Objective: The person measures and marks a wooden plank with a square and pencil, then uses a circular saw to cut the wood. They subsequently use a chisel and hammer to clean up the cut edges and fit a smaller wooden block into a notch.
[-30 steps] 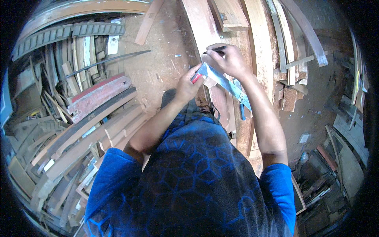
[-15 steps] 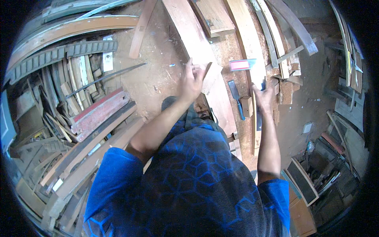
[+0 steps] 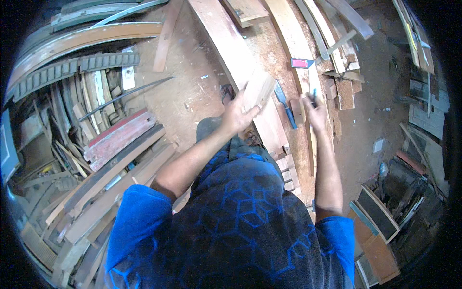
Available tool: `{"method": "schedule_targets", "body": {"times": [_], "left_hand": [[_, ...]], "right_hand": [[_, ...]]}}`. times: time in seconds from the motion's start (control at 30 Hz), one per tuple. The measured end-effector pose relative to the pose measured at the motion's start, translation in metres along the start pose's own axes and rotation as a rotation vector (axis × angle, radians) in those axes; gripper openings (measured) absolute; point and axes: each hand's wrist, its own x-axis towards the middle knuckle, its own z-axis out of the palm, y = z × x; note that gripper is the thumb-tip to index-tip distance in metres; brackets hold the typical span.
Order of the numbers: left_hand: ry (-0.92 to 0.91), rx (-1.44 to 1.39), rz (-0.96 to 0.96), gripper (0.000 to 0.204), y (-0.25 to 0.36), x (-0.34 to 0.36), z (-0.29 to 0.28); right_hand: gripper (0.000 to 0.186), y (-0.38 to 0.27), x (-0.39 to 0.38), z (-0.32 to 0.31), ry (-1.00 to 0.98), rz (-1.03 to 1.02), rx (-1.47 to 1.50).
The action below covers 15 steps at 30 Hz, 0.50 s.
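Observation:
My left hand (image 3: 239,115) is closed around a short pale wood block (image 3: 260,87), tilted over a long light plank (image 3: 226,50). To the right, my right hand (image 3: 316,115) is closed on a slim dark-blue object (image 3: 314,98), too small and blurred to name, above a second long board (image 3: 288,33). A try square (image 3: 301,63) with a pink-red stock lies across that board, beyond my right hand. Between the two boards rests a chisel (image 3: 286,103) with a blue handle. Next to my right hand stands a small brown wood block (image 3: 298,111).
Stacked timber offcuts (image 3: 96,101) and a red-edged beam (image 3: 120,137) fill the left side. Several narrow strips (image 3: 327,38) lie at the upper right. A dark-panelled frame (image 3: 378,214) leans at the lower right. Sawdust covers the surface between the boards.
My left hand has turned the wood block so its broad face shows. The try square, blurred before, now lies still on the board. My right hand has moved slightly left, and the view has shifted.

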Motion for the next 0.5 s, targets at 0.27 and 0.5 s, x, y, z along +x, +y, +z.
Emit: {"method": "schedule_targets", "body": {"times": [0.27,0.5], "left_hand": [[-0.209,-0.499,-0.515,0.058,0.065,-0.155,0.116],[-0.127,-0.432,-0.428,0.071,-0.002,-0.277,0.239]], "right_hand": [[0.056,0.086,-0.16,-0.019,-0.379,0.231,0.684],[0.055,0.227,-0.206,-0.086,-0.391,0.357,0.349]]}}
